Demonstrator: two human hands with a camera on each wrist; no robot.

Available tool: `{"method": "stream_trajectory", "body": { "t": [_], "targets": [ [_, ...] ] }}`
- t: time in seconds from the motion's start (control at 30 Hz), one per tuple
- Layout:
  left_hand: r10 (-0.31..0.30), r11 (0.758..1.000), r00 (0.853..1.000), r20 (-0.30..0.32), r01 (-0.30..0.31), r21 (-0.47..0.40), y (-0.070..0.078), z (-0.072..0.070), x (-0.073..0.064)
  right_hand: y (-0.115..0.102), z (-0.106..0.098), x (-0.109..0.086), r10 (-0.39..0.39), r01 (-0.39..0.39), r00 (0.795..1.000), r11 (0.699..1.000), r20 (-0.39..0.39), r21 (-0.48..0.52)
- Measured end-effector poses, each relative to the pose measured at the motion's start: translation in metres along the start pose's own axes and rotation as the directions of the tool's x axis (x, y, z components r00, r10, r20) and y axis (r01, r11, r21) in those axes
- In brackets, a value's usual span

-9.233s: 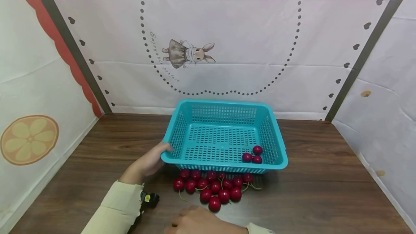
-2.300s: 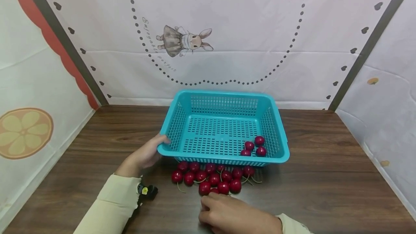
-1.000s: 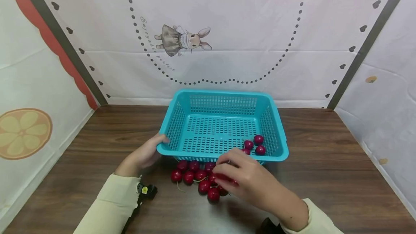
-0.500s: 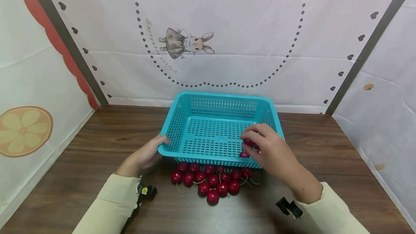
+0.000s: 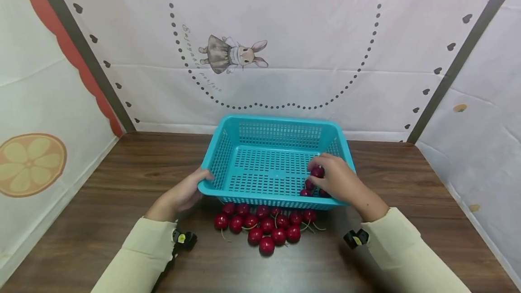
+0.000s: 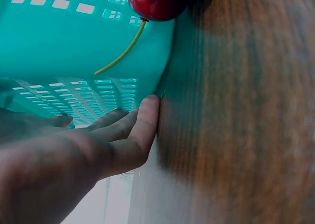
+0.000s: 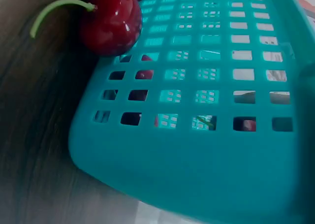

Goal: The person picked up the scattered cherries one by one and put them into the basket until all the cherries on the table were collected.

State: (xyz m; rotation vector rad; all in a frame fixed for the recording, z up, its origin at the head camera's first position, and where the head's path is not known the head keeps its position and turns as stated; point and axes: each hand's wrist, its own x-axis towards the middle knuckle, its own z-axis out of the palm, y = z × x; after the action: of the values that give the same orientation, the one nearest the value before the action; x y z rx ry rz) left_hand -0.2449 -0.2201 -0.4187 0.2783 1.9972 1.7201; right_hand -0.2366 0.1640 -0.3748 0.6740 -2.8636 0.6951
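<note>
Your left hand (image 5: 185,196), left of centre in the frame, grips the basket (image 5: 281,200) by its lower left corner, thumb over the rim and fingers against the outer wall. Your right hand (image 5: 339,182), right of centre, has its fingers and thumb curled in a close pinch round one cherry (image 5: 317,172), inside the basket's lower right part.

Nearest the bottom edge, the black wrist device (image 5: 356,238) on your right arm hangs just beside the loose cherries (image 5: 267,225); swing that arm low to the left and it could scatter them over the counter (image 5: 309,266). They lie right along the basket's near side, so if your left hand tugged the basket down the frame, it would likely push them and set some rolling. Let go too high or too carelessly, and the held cherry could bounce off those beneath it.

Counting from near to far: you have fifteen cherries on the counter, in the lower centre. There is one basket, with at least four cherries inside, the pinched one included; your right hand may hide more, so you can't be sure of that total. Beyond, one printed rabbit (image 5: 233,53) shows on the backdrop (image 5: 309,26) at upper centre.
</note>
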Motion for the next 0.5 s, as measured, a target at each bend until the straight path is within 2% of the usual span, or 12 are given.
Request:
{"method": "stream_trajectory", "body": {
  "t": [0.2,0.5],
  "targets": [
    [0.005,1.0,1.0,-0.001,-0.005,-0.002,-0.0003,0.0006,-0.0014,0.0008,0.0049,0.0061,0.034,-0.031,0.994,0.999,0.1,-0.032],
    [-0.002,1.0,1.0,-0.007,0.002,0.0,0.002,0.0011,-0.002,-0.0029,0.0096,0.0087,0.084,-0.071,0.983,0.994,0.163,-0.086]
  ]
}}
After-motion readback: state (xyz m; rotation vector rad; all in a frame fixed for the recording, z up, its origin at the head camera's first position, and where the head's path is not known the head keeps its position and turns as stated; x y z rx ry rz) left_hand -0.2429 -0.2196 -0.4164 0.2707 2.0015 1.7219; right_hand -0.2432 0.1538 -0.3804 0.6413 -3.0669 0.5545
